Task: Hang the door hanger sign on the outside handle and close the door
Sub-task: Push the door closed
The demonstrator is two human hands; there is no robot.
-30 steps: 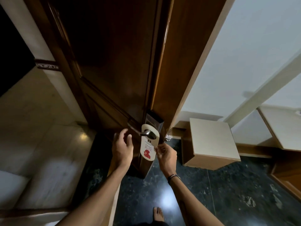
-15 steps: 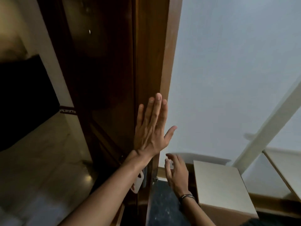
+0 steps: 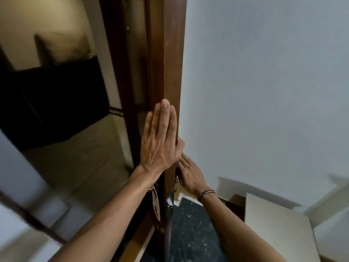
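**Door seen edge-on, sign hung, both hands at the leading edge**

The door [image 3: 166, 72] stands ajar and presents its narrow edge to the camera, running from 12 o'clock down to 6 o'clock through the middle of the view. The left hand [image 3: 160, 142] lies flat and open against that edge, fingers [image 3: 164, 118] straight, together and pointing to 12 o'clock; nothing is gripped. This placement is judged to steady or steer the leaf as it swings. The right hand [image 3: 190, 174], just beside it at 4 o'clock, reaches behind the edge on the room side, its fingertips hidden by the wood (whether they are curled round a handle or simply pressing cannot be told). A bracelet [image 3: 206, 193] circles that wrist.

The door hanger sign [image 3: 156, 207] hangs on the far, corridor side of the door, at 6 o'clock from the left hand, partly covered by the left forearm; a white face with a red mark shows. The outside handle that carries it is almost wholly hidden. The latch plate [image 3: 170, 200] glints on the edge below the hands.

Count: one door, one sign, two hands, one bracelet, one pale cabinet [image 3: 277, 229] at 4 o'clock against the white wall [image 3: 264, 91]. The hanging appears done; the closing does not, since corridor floor [image 3: 79, 167] is visible at 9 o'clock.
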